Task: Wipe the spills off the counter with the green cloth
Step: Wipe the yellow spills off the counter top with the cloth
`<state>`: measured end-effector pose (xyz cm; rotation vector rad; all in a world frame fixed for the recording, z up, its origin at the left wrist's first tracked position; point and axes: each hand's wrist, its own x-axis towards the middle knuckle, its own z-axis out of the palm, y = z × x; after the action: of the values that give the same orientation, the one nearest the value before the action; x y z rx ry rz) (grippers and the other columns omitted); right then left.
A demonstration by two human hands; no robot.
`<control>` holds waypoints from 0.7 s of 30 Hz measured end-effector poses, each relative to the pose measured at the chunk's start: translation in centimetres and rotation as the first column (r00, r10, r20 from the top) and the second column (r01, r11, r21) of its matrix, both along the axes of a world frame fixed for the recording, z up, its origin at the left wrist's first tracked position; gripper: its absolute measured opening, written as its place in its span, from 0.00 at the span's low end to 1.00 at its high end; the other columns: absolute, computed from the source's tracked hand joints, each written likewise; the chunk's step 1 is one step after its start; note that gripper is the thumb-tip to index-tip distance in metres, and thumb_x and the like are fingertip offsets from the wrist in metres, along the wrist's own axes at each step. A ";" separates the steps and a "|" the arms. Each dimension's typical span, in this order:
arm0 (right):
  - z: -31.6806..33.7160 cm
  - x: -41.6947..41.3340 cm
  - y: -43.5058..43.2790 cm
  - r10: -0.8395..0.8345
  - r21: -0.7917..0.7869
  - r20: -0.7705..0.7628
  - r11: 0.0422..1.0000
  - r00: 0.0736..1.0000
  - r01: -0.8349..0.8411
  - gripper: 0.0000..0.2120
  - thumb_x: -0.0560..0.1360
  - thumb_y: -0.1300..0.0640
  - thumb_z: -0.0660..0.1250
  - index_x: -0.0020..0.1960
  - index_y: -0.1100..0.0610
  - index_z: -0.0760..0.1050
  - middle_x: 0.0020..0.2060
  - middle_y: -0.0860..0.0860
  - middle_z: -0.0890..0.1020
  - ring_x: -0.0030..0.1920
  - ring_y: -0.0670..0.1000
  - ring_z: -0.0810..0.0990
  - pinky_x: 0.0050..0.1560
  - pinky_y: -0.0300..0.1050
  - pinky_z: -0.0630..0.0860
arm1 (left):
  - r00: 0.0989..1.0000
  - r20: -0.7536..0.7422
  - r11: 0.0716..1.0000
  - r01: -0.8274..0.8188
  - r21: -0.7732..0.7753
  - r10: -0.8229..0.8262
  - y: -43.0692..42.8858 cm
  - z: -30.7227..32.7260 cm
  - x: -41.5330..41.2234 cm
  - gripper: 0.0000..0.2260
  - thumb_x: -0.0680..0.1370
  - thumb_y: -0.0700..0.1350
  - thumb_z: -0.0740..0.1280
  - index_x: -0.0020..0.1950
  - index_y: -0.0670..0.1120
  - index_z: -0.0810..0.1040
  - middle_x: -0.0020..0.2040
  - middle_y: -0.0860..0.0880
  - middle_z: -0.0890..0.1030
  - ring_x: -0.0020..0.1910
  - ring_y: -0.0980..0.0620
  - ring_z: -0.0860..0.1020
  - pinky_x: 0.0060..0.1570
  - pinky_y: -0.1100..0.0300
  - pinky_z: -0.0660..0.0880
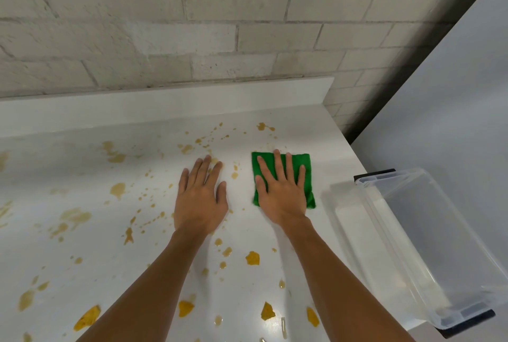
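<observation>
My right hand (281,193) presses the cloth (309,167) flat, fingers spread, just right of the middle. My left hand (200,198) lies flat on the bench (330,146), fingers close together. Yellow spills (252,258) are everywhere, so I think the wiping has barely begun.

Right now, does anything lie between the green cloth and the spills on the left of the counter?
Yes: the left hand lies flat on the counter just left of the cloth under the right hand.

Green cloth (283,161) flat on counter (165,176) w/ yellow spills (252,258)
</observation>
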<state>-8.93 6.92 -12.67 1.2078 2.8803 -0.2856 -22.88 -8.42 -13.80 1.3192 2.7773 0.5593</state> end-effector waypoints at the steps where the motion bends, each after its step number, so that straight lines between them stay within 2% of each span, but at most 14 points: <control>1: -0.1 -0.3 -0.4 0.041 0.011 -0.005 0.999 0.999 -0.041 0.33 0.82 0.36 0.33 0.86 0.39 0.43 0.87 0.49 0.41 0.86 0.57 0.37 0.83 0.67 0.36 | 1.000 -0.003 1.000 -0.001 -0.001 0.001 0.0 -0.1 0.0 0.27 0.85 0.57 0.46 0.84 0.52 0.60 0.86 0.50 0.56 0.85 0.52 0.49 0.83 0.47 0.47; 4: -0.6 1.7 -0.5 0.249 0.070 -0.034 0.967 0.968 -0.246 0.29 0.86 0.36 0.40 0.86 0.38 0.47 0.87 0.47 0.45 0.86 0.54 0.39 0.84 0.66 0.40 | 1.000 0.002 1.000 0.001 0.005 -0.001 -0.1 -0.1 0.0 0.27 0.85 0.56 0.47 0.84 0.52 0.61 0.85 0.50 0.56 0.85 0.52 0.50 0.83 0.46 0.47; 6: -0.7 3.8 0.5 0.306 0.083 -0.041 0.950 0.951 -0.302 0.28 0.87 0.35 0.42 0.86 0.36 0.48 0.87 0.44 0.45 0.86 0.51 0.39 0.84 0.64 0.40 | 1.000 0.009 1.000 0.004 0.005 -0.004 -0.1 0.0 0.0 0.27 0.85 0.56 0.46 0.84 0.52 0.60 0.86 0.50 0.56 0.85 0.52 0.50 0.83 0.46 0.47; 10: -0.4 3.1 1.5 0.080 0.037 -0.004 0.996 0.997 -0.080 0.31 0.83 0.33 0.36 0.85 0.35 0.44 0.86 0.44 0.39 0.86 0.51 0.36 0.84 0.65 0.38 | 1.000 0.012 1.000 0.008 0.001 -0.008 -0.1 0.3 0.1 0.28 0.84 0.56 0.45 0.84 0.52 0.60 0.86 0.50 0.56 0.85 0.51 0.49 0.83 0.46 0.46; 12: -0.1 0.8 0.6 0.031 0.012 0.010 0.999 0.999 -0.032 0.33 0.81 0.33 0.32 0.86 0.36 0.42 0.86 0.47 0.38 0.85 0.54 0.34 0.83 0.66 0.35 | 1.000 0.013 1.000 0.005 0.005 -0.006 0.0 0.3 0.0 0.28 0.84 0.56 0.45 0.84 0.51 0.61 0.85 0.50 0.56 0.85 0.51 0.50 0.83 0.46 0.46; 15: -0.1 -0.4 -0.6 0.136 0.027 -0.006 0.990 0.991 -0.136 0.32 0.83 0.34 0.35 0.86 0.38 0.43 0.86 0.48 0.40 0.86 0.55 0.36 0.83 0.67 0.38 | 1.000 0.014 1.000 0.005 0.001 -0.005 0.0 0.2 0.0 0.28 0.84 0.56 0.46 0.84 0.51 0.61 0.85 0.50 0.57 0.85 0.51 0.50 0.83 0.46 0.47; 18: -0.7 1.8 -0.5 0.252 0.075 -0.036 0.966 0.967 -0.248 0.29 0.85 0.34 0.39 0.86 0.37 0.47 0.87 0.44 0.44 0.86 0.52 0.39 0.84 0.64 0.38 | 1.000 0.019 1.000 0.008 0.001 -0.008 0.0 0.1 -0.1 0.28 0.85 0.56 0.46 0.84 0.52 0.61 0.85 0.50 0.56 0.85 0.51 0.50 0.83 0.46 0.47; 21: -0.4 2.8 0.1 0.138 0.057 -0.035 0.989 0.990 -0.136 0.30 0.84 0.34 0.39 0.85 0.35 0.47 0.86 0.43 0.42 0.86 0.50 0.38 0.84 0.63 0.37 | 1.000 0.017 1.000 0.013 -0.017 -0.012 0.0 0.1 -0.2 0.28 0.85 0.56 0.45 0.85 0.52 0.59 0.86 0.51 0.54 0.85 0.52 0.48 0.83 0.46 0.45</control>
<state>-6.15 6.99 -13.09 1.0159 3.0044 -0.2325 -23.08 -8.43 -13.67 1.3215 2.7523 0.5420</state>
